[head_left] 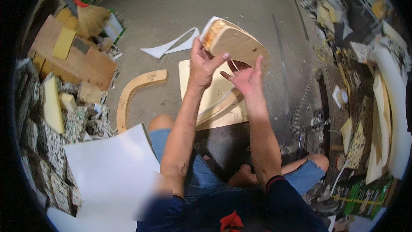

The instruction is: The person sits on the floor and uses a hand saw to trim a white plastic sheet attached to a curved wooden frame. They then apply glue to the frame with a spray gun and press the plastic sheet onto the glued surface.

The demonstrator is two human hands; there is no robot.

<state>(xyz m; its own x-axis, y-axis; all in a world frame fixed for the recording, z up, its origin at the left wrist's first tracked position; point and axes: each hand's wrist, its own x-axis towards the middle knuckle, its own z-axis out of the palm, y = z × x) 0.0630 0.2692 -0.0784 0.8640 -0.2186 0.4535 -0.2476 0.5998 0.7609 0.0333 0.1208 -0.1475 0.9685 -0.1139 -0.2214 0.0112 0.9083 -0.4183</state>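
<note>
My left hand (201, 62) grips the near edge of a rounded plywood panel (238, 43) with orange-glued foam along its far left rim, held up in front of me. My right hand (246, 77) is just below the panel with its fingers spread, fingertips close to or touching the underside. Below both hands lies a pale flat board (214, 88) with a curved wooden piece (221, 107) resting on it. I am seated on the concrete floor, knees in blue denim shorts.
A curved wooden arm (128, 96) lies on the floor to the left. A large white sheet (113, 172) is by my left knee, a white offcut (171, 45) farther off. Foam blocks (53, 103), plywood and a broom (90, 17) pile at left; clutter and tools at right.
</note>
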